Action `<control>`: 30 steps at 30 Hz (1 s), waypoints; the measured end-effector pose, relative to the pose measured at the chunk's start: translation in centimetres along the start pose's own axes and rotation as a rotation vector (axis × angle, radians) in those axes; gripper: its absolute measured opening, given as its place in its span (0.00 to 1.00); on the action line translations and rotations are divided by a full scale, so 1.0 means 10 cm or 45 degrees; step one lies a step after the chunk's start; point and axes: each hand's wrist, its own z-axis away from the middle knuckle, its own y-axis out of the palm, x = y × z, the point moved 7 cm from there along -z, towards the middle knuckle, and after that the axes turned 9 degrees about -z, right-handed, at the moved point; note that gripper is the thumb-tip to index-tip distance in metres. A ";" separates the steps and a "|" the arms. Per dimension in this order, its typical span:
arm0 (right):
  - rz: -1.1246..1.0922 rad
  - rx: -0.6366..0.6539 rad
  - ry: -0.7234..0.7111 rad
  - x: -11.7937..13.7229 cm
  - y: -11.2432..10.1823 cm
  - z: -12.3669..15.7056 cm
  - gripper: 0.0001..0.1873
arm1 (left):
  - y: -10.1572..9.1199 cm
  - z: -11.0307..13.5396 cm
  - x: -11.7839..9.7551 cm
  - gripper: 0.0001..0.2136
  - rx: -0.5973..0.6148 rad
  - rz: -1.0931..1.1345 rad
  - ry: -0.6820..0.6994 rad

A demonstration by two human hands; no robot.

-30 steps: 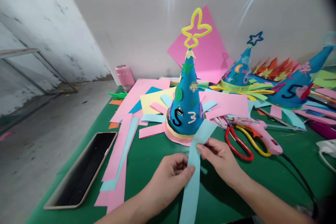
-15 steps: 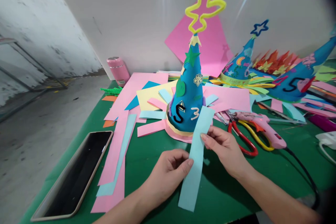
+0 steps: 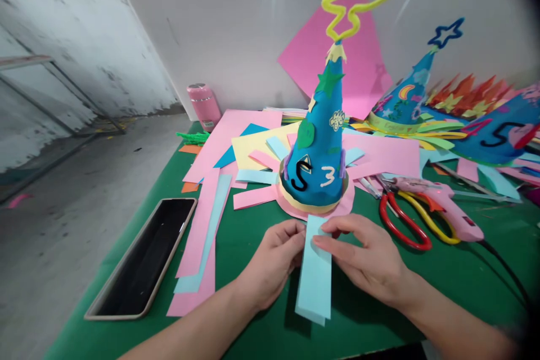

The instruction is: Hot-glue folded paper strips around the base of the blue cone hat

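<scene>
A light blue paper strip (image 3: 315, 278), folded over on itself near its upper end, is held between both hands above the green table. My left hand (image 3: 276, 259) pinches its left edge close to the fold. From the right, my right hand (image 3: 367, 259) presses thumb and fingers on the strip's upper part. Just behind my hands stands a blue cone party hat (image 3: 318, 146) with a black 5-like shape, a white 3, a green star and a yellow pipe-cleaner shape on top. Pink and light blue strips fan out from its base.
Left of my hands lie a phone (image 3: 145, 259) and several pink strips (image 3: 200, 225). At right are red-and-yellow-handled scissors (image 3: 405, 222) and a pink glue gun (image 3: 451, 208) with a black cord. More decorated hats (image 3: 405, 90) and a pink bottle (image 3: 203, 106) stand farther back.
The light blue strip was a single long piece and is now doubled over. Both hands have come closer together around it. The view has shifted slightly.
</scene>
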 end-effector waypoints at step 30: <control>0.209 0.122 -0.090 0.05 0.15 0.07 0.13 | 0.05 0.01 -0.05 0.06 0.086 0.032 -0.013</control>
